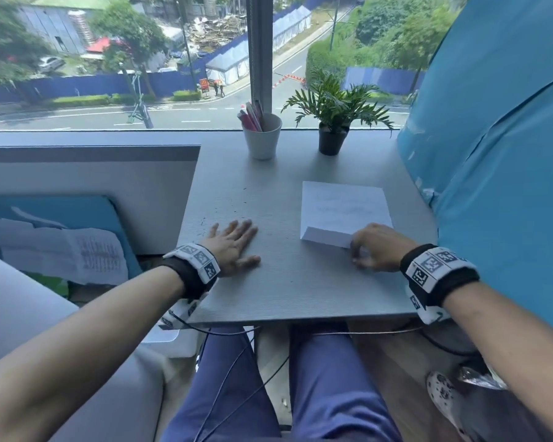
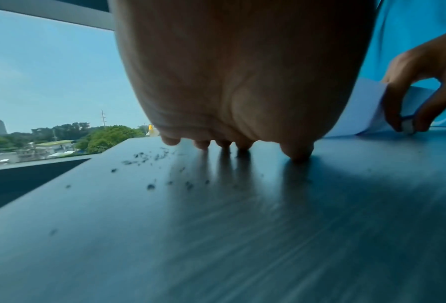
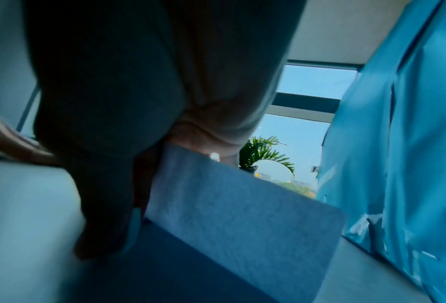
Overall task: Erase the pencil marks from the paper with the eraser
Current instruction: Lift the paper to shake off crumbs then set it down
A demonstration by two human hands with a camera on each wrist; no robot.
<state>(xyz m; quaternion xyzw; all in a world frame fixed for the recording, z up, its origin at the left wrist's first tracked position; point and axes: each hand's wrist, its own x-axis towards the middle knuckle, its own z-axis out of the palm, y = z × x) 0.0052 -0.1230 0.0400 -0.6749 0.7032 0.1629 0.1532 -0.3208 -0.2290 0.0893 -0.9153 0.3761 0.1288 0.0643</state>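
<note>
We're at an office-style window desk (image 1: 268,202), grey laminate, several floors above a city street. A white cup of pens (image 1: 261,135) and a small potted plant (image 1: 332,122) sit by the glass, and a low grey divider panel (image 1: 87,193) flanks it.

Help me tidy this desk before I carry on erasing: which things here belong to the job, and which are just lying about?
For the job:
- paper, near edge lifted by the right hand
- eraser, pinched in the right hand
- left hand, flat on the desk

Lying about:
- crumbs by the left hand
- cup of pens
- plant
</note>
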